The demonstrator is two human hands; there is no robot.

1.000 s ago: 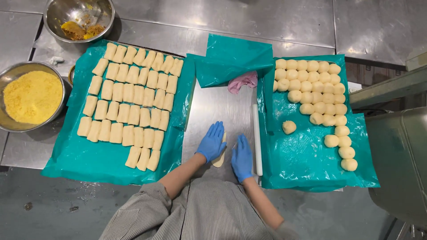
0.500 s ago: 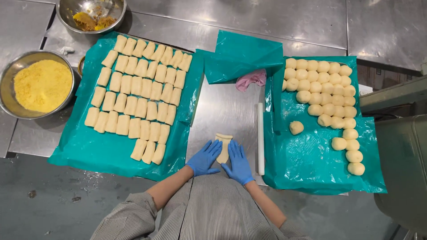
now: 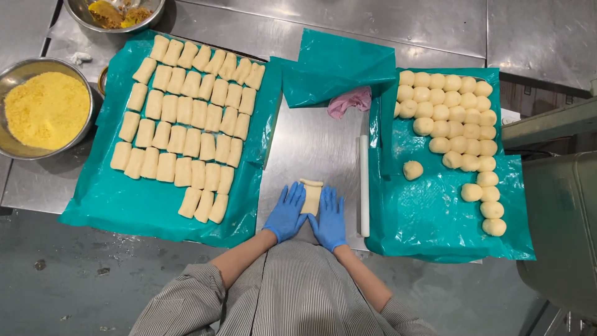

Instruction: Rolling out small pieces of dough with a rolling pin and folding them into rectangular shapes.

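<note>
Pressing flat, open palms, our left hand [image 3: 286, 213] and right hand [image 3: 329, 219] flank a small dough strip [image 3: 311, 198] between them; a white rolling pin [image 3: 364, 185] lies just right of our right hand.

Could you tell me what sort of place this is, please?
Most likely a commercial bakery or food-prep kitchen: a stainless-steel worktable, rows of rolled dough pieces and dough balls on teal sheets, and gloved hands, left hand and right hand, shaping dough.
</note>
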